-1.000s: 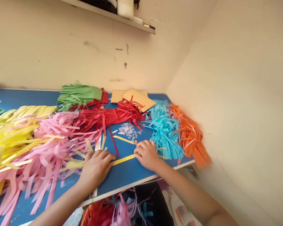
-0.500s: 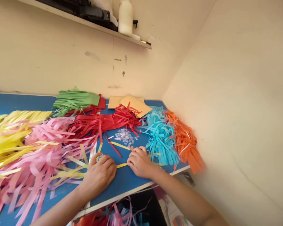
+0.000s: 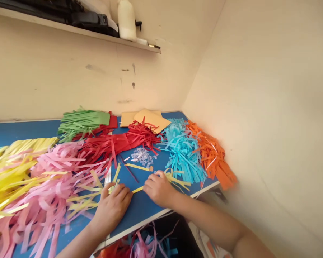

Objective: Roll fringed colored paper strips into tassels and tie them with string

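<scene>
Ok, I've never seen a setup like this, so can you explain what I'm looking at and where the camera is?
There's no machine: these are a person's bare hands, seen from a camera worn on their head, looking forward and down. The left hand and right hand are at a blue table. They seem to hold a yellow strip between them, though the fingers hide the grip. Around them lie pink fringe, red fringe, light-blue fringe and orange fringe. Small pale bits are scattered just beyond the hands.

Single head-worn view, close above fingers [image 3: 123,192], facing forward and down across table [image 3: 138,211] toward wall [image 3: 70,86].
</scene>
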Available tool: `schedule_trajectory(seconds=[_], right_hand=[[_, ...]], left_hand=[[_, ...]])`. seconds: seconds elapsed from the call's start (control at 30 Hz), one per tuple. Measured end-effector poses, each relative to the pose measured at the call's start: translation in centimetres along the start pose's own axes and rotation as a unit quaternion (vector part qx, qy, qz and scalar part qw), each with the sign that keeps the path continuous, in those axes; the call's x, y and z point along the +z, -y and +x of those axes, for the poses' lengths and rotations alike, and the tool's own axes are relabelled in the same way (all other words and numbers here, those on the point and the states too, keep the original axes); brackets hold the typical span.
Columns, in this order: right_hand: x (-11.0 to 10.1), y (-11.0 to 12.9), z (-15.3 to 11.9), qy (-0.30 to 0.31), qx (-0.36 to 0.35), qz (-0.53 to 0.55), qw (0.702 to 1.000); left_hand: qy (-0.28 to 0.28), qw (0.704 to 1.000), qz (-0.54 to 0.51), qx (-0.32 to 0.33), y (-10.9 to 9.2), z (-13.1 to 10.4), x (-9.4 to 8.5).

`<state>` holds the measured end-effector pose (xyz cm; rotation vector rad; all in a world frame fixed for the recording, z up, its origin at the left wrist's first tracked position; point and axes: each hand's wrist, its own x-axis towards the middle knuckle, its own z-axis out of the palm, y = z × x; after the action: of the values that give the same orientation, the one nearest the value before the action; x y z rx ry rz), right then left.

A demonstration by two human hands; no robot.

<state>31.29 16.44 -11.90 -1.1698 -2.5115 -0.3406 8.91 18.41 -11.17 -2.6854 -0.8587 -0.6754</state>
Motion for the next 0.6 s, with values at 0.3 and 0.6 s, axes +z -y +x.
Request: schedule_trajectory(seconds=[0.3, 0.6], right_hand=[[-1.6, -3.0, -1.1, 0.135, 0.082, 0.089, 0.983], [-2.4, -3.4, 0.4, 0.211, 0.125, 0.137, 0.96]], left_hand=[[0.022, 0.97, -0.209, -0.125, 2.5, -2.5, 0.7], [0.048, 0.955, -0.213, -0.2, 2.1, -2.5, 0.8]])
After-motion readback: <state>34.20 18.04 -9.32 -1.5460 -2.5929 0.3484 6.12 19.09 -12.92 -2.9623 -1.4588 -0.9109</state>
